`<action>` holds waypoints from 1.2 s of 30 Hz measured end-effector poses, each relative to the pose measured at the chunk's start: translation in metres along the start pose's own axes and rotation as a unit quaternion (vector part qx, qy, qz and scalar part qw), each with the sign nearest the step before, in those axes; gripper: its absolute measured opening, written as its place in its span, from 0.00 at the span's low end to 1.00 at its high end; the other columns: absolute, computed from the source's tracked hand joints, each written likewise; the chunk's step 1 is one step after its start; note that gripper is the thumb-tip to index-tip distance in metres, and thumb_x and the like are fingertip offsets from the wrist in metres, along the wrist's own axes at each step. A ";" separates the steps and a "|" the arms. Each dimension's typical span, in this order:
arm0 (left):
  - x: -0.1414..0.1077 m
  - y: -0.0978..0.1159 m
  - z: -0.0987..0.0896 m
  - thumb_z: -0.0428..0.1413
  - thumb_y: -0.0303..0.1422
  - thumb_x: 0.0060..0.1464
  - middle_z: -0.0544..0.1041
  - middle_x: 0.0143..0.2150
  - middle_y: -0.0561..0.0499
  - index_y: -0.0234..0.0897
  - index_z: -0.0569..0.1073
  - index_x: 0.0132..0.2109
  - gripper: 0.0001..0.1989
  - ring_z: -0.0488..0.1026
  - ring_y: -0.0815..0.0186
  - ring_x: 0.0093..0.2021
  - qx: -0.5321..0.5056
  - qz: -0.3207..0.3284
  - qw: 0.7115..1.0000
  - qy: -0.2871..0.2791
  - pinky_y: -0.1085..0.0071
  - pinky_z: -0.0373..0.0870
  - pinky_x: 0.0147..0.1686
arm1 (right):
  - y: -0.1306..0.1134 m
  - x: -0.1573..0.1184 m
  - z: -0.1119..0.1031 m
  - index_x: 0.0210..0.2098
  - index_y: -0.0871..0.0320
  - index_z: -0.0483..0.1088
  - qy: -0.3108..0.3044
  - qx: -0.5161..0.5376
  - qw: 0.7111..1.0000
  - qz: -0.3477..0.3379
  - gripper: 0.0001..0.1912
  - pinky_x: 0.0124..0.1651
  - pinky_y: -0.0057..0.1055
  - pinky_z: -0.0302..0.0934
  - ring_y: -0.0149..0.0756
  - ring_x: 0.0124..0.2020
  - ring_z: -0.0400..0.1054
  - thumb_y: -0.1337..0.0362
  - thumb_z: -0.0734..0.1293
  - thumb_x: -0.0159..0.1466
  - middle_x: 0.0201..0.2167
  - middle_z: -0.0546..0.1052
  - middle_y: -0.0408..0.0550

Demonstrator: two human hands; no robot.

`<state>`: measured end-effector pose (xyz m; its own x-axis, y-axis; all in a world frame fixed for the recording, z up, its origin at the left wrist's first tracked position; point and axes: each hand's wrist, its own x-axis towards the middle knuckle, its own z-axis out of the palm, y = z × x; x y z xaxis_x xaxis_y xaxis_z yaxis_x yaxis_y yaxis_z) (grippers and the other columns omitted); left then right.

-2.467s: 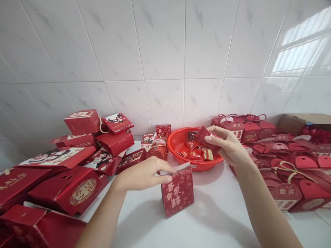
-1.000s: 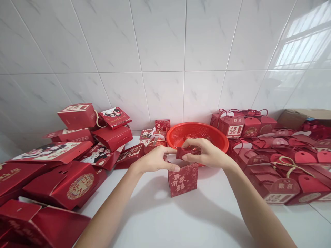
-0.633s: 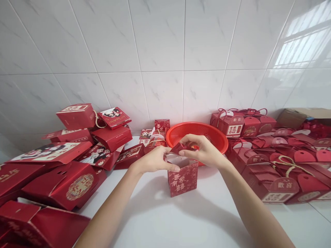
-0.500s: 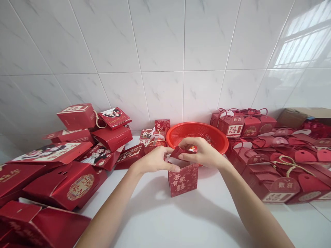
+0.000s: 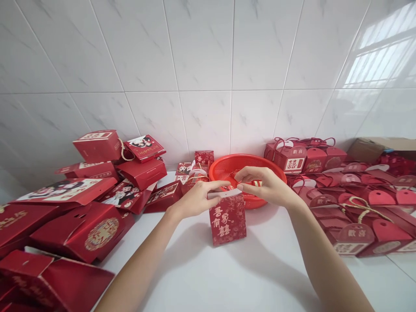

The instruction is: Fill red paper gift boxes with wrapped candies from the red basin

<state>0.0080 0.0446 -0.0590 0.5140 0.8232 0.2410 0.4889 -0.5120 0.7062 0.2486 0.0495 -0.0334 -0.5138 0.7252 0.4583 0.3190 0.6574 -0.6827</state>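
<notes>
A small red gift box (image 5: 228,221) with gold characters on its front stands on the white tabletop, leaning slightly. My left hand (image 5: 196,199) grips its upper left corner, thumb at the front edge and fingers across the top. My right hand (image 5: 264,186) hovers just beyond the box's upper right corner, over the front of a red plastic basket (image 5: 221,162). Its fingers are bent, thumb and forefinger a little apart, with nothing visible between them. Small wrapped pieces (image 5: 256,183) show in the basket, partly covered by the hand. The box's inside is hidden from view.
Red boxes (image 5: 78,229) lie in a loose pile on the left. On the right, rows of handled red boxes (image 5: 354,225) stand close together. Behind them is an open cardboard carton (image 5: 367,149). A few small boxes (image 5: 204,158) sit against the tiled wall (image 5: 204,121).
My right hand has come off the box's top flap and moved right, toward the basket. My left hand stays at the box, which has tilted a little and shifted slightly left.
</notes>
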 end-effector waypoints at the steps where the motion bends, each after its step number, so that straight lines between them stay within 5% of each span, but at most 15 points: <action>1: 0.001 -0.001 0.002 0.54 0.24 0.54 0.81 0.51 0.48 0.41 0.72 0.62 0.28 0.80 0.60 0.45 0.014 0.001 1.000 0.012 0.70 0.77 0.40 | 0.001 -0.001 -0.001 0.40 0.56 0.74 -0.004 -0.012 1.000 0.005 0.09 0.44 0.33 0.67 0.37 0.40 0.73 0.59 0.67 0.64 0.40 0.79 0.48; 4: 0.005 -0.006 0.008 0.53 0.20 0.53 0.84 0.42 0.51 0.40 0.77 0.55 0.24 0.80 0.64 0.36 0.084 0.037 0.994 0.053 0.71 0.75 0.35 | 0.006 -0.003 0.000 0.41 0.57 0.74 -0.023 -0.069 0.997 0.029 0.09 0.40 0.32 0.65 0.36 0.38 0.72 0.60 0.66 0.64 0.42 0.79 0.49; 8: 0.010 -0.009 0.011 0.52 0.19 0.54 0.84 0.39 0.52 0.39 0.81 0.41 0.16 0.79 0.65 0.39 0.125 0.110 0.982 0.087 0.70 0.74 0.42 | 0.011 -0.002 0.007 0.40 0.57 0.74 -0.078 -0.145 0.984 0.067 0.11 0.35 0.28 0.58 0.35 0.34 0.70 0.58 0.63 0.68 0.38 0.78 0.48; 15: 0.005 -0.008 0.005 0.57 0.23 0.53 0.83 0.39 0.53 0.39 0.81 0.40 0.11 0.78 0.65 0.37 0.103 0.093 0.990 0.015 0.72 0.73 0.39 | 0.011 0.004 0.026 0.30 0.58 0.72 -0.162 -0.226 0.956 0.096 0.09 0.30 0.27 0.45 0.30 0.27 0.61 0.66 0.63 0.67 0.27 0.73 0.43; 24: 0.006 -0.014 0.004 0.56 0.26 0.53 0.84 0.42 0.51 0.40 0.81 0.42 0.12 0.79 0.61 0.41 0.041 0.059 0.997 0.001 0.67 0.76 0.43 | 0.014 0.004 0.032 0.30 0.58 0.71 -0.141 -0.230 0.957 0.108 0.07 0.30 0.27 0.43 0.30 0.29 0.60 0.68 0.65 0.65 0.27 0.72 0.42; 29: 0.005 -0.015 0.003 0.59 0.34 0.54 0.82 0.46 0.47 0.40 0.76 0.55 0.20 0.79 0.59 0.43 -0.022 0.014 1.000 -0.008 0.65 0.78 0.41 | 0.018 0.004 0.027 0.27 0.59 0.70 -0.133 -0.200 0.968 0.068 0.09 0.29 0.27 0.43 0.28 0.24 0.56 0.68 0.66 0.65 0.22 0.69 0.40; 36: 0.007 -0.029 -0.008 0.55 0.52 0.57 0.78 0.55 0.45 0.39 0.73 0.58 0.28 0.73 0.54 0.56 -0.092 0.005 0.991 0.095 0.59 0.73 0.54 | 0.013 -0.001 0.003 0.28 0.60 0.70 -0.008 -0.105 0.994 0.003 0.13 0.30 0.26 0.50 0.28 0.24 0.57 0.61 0.64 0.67 0.23 0.69 0.41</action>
<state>-0.0080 0.0671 -0.0725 0.3672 0.8584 0.3583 0.3391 -0.4822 0.8078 0.2512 0.0569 -0.0443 -0.5238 0.7270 0.4439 0.4804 0.6825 -0.5509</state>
